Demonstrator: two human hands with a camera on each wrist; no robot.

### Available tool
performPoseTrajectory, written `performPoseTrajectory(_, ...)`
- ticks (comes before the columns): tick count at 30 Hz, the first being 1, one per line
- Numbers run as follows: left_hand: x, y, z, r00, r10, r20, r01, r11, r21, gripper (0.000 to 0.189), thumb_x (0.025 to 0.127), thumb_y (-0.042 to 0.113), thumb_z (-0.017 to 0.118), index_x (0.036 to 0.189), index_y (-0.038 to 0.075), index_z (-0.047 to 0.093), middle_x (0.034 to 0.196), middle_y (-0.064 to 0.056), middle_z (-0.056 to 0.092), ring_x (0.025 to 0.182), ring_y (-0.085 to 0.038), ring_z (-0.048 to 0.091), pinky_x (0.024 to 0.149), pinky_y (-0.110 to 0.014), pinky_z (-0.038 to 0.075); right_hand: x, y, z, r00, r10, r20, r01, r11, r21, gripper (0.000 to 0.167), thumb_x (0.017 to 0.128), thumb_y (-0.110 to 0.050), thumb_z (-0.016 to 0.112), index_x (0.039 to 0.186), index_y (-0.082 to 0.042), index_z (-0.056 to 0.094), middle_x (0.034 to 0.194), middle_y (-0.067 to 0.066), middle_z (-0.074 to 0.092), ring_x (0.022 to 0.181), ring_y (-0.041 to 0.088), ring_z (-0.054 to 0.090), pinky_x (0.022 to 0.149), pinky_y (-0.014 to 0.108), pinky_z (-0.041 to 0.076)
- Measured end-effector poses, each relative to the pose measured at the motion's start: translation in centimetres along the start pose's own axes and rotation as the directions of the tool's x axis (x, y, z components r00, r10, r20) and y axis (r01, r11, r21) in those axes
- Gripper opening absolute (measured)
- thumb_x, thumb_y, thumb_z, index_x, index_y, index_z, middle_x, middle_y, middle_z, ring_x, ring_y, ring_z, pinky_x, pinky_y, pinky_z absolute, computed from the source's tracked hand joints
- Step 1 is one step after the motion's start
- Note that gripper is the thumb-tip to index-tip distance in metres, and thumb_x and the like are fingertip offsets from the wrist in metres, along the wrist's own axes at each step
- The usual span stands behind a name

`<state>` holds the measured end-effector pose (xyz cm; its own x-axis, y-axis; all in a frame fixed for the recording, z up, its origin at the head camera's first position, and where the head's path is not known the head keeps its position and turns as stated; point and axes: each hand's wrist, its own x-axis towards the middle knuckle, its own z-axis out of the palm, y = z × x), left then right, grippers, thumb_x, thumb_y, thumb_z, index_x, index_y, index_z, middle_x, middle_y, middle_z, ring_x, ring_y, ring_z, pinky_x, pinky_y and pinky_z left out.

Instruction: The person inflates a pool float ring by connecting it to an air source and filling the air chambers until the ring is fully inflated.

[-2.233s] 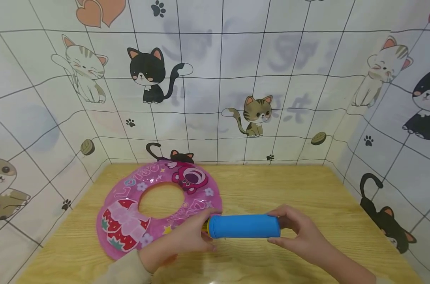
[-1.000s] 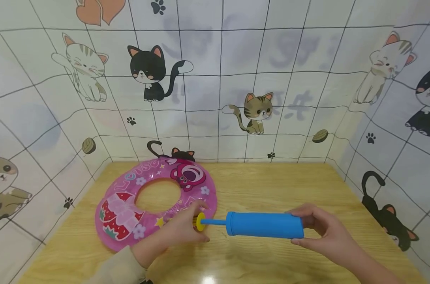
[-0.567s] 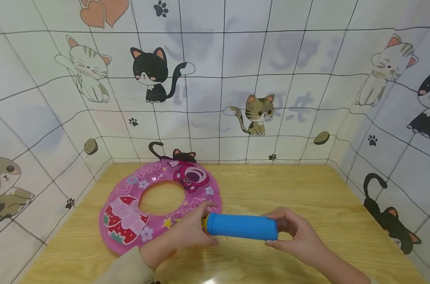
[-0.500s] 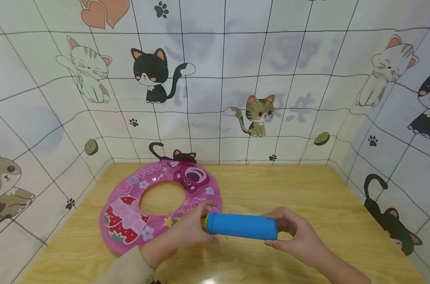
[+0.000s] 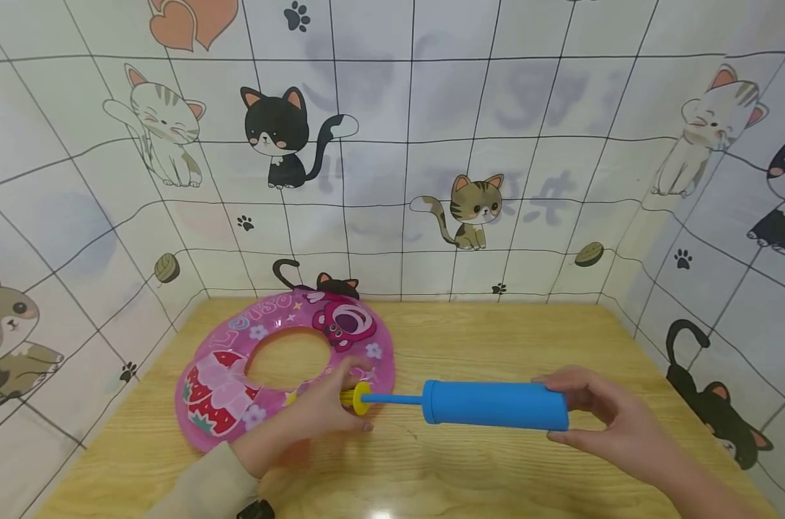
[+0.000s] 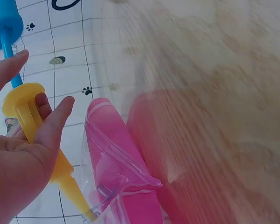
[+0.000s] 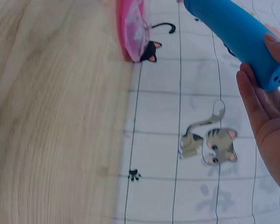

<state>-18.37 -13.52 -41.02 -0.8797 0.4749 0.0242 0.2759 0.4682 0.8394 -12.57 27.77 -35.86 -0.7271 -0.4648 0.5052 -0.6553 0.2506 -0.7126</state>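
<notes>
A hand pump lies level between my hands in the head view, its blue barrel (image 5: 496, 404) on the right. A thin blue rod (image 5: 397, 398) shows between the barrel and the yellow end piece (image 5: 361, 398). My left hand (image 5: 317, 414) grips that yellow piece. In the left wrist view the yellow nozzle (image 6: 74, 193) tapers down to the clear valve (image 6: 105, 196) of the pink swim ring; how deep it sits cannot be told. My right hand (image 5: 615, 418) holds the barrel's far end, where small holes show in the right wrist view. The printed swim ring (image 5: 220, 393) looks inflated.
The wood-grain table (image 5: 496, 339) carries the ring on its left side. White cloth (image 5: 379, 94) printed with cats and grid lines hangs behind and at both sides. A dark band (image 5: 256, 509) shows at my left wrist.
The barrel slid right, away from the yellow piece, then back against it, and now right again with my right hand, baring the rod. My left hand and the ring's near side shifted slightly left.
</notes>
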Motion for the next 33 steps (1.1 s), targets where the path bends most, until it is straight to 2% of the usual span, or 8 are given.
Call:
performPoseTrajectory(7, -0.7, -0.2, -0.5, 1.0, 0.016, 0.007, -0.017, 0.998, 0.067, 0.06, 0.074, 0.017, 0.086, 0.125, 0.021, 0.053, 0.108, 0.004, 0.065, 0.096, -0.02, 0.056, 0.086, -0.04, 0.047, -1.8, -0.7, -2.5, 0.998, 0.068, -0.012, -0.069, 0.995, -0.068, 0.066, 0.067, 0.022, 0.076, 0.126, 0.004, 0.055, 0.128, 0.001, 0.058, 0.107, 0.007, 0.06, 0.078, 0.022, 0.054)
performPoseTrajectory(11, -1.0, 0.5, -0.3, 0.998, -0.042, 0.039, 0.041, 0.999, 0.019, 0.067, 0.073, 0.02, 0.087, 0.128, 0.026, 0.05, 0.112, 0.003, 0.062, 0.097, -0.021, 0.055, 0.087, -0.042, 0.049, -2.0, -0.9, -2.7, 0.995, 0.101, 0.013, -0.1, 0.993, -0.07, 0.064, 0.069, 0.016, 0.078, 0.126, 0.002, 0.055, 0.125, 0.001, 0.058, 0.105, 0.009, 0.061, 0.077, 0.026, 0.056)
performPoseTrajectory(15, -1.1, 1.5, 0.3, 0.995, -0.09, 0.045, 0.091, 0.996, -0.005, 0.081, 0.069, 0.023, 0.09, 0.135, 0.026, 0.043, 0.124, -0.01, 0.058, 0.103, -0.024, 0.055, 0.088, -0.045, 0.05, -2.1, -0.3, -1.8, 0.992, 0.122, 0.028, -0.121, 0.992, -0.044, 0.06, 0.071, 0.014, 0.078, 0.124, 0.0, 0.055, 0.122, -0.001, 0.058, 0.102, 0.01, 0.062, 0.077, 0.026, 0.056)
performPoseTrajectory(18, -0.9, 2.3, 0.9, 0.997, -0.072, 0.023, 0.071, 0.996, 0.049, 0.086, 0.067, 0.026, 0.091, 0.137, 0.021, 0.04, 0.128, -0.017, 0.057, 0.107, -0.028, 0.057, 0.089, -0.049, 0.049, -1.9, 0.3, -0.7, 0.991, 0.13, 0.014, -0.13, 0.991, -0.029, 0.058, 0.071, 0.013, 0.078, 0.123, 0.0, 0.056, 0.12, -0.003, 0.059, 0.101, 0.009, 0.063, 0.077, 0.026, 0.056)
performPoseTrajectory(20, -0.7, 2.6, 1.3, 0.999, -0.054, 0.002, 0.053, 0.995, 0.088, 0.087, 0.067, 0.027, 0.091, 0.137, 0.017, 0.04, 0.127, -0.018, 0.058, 0.109, -0.03, 0.057, 0.09, -0.05, 0.049, -1.6, 0.7, 0.0, 0.991, 0.136, 0.007, -0.136, 0.991, -0.006, 0.057, 0.072, 0.014, 0.077, 0.123, 0.001, 0.056, 0.119, -0.004, 0.059, 0.101, 0.009, 0.063, 0.077, 0.026, 0.056)
performPoseTrajectory(25, -0.2, 3.0, 2.1, 0.999, -0.044, -0.003, 0.044, 0.992, 0.121, 0.088, 0.065, 0.027, 0.091, 0.135, 0.016, 0.039, 0.121, -0.015, 0.06, 0.1, -0.026, 0.058, 0.084, -0.046, 0.052, -0.6, 1.5, 1.9, 0.984, 0.177, 0.018, -0.178, 0.983, 0.039, 0.052, 0.076, 0.007, 0.078, 0.123, 0.002, 0.055, 0.119, -0.005, 0.058, 0.099, 0.011, 0.063, 0.077, 0.027, 0.056)
performPoseTrajectory(30, 0.1, 3.2, 2.9, 0.999, -0.036, 0.008, 0.035, 0.994, 0.102, 0.089, 0.065, 0.026, 0.091, 0.136, 0.015, 0.037, 0.119, -0.014, 0.059, 0.099, -0.025, 0.058, 0.078, -0.042, 0.053, 0.3, 1.6, 3.7, 0.968, 0.247, 0.051, -0.25, 0.964, 0.093, 0.05, 0.08, -0.002, 0.078, 0.124, 0.0, 0.054, 0.12, 0.007, 0.057, 0.095, 0.015, 0.065, 0.077, 0.032, 0.056)
performPoseTrajectory(33, 0.2, 3.5, 3.2, 0.999, -0.033, 0.019, 0.032, 0.998, 0.049, 0.088, 0.067, 0.022, 0.09, 0.137, 0.015, 0.037, 0.117, -0.011, 0.058, 0.098, -0.026, 0.058, 0.079, -0.042, 0.054, 0.8, 1.5, 4.6, 0.955, 0.289, 0.065, -0.295, 0.948, 0.117, 0.05, 0.081, -0.006, 0.078, 0.124, -0.001, 0.054, 0.119, 0.018, 0.054, 0.092, 0.018, 0.065, 0.077, 0.034, 0.056)
